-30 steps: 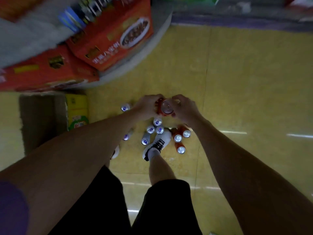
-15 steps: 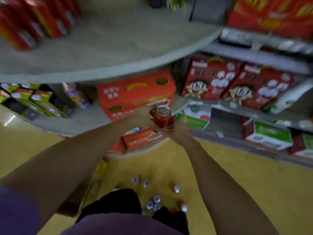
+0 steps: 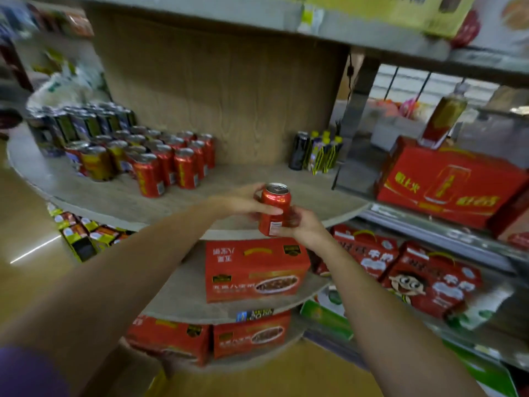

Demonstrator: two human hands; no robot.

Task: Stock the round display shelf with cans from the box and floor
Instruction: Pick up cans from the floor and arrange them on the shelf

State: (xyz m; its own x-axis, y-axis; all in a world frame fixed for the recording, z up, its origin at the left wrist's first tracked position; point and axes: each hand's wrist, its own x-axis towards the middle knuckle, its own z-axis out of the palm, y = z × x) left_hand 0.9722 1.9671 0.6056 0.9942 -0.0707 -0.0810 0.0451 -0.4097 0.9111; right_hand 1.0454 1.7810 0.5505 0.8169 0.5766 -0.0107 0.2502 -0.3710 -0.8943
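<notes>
A red can [image 3: 274, 207] stands upright in the air at the front edge of the round shelf [image 3: 120, 199], held between both hands. My left hand [image 3: 243, 203] grips its upper left side with the thumb across the front. My right hand [image 3: 300, 226] holds its lower right side from below. A second red can may sit behind it, but my right hand hides that spot. Several red cans [image 3: 171, 164] stand in rows on the shelf's left part, with dark cans [image 3: 77, 121] behind them.
A wooden back panel [image 3: 223, 90] rises behind the shelf. Black and yellow cans [image 3: 315, 151] stand at its right end. Red cartons [image 3: 254, 270] fill the lower round tiers. A straight rack on the right carries a red carton [image 3: 446, 184] and a bottle [image 3: 443, 116].
I have risen from the cans on the floor and my view has swung up to the round shelf. Both hands carried the red can up to shelf height.
</notes>
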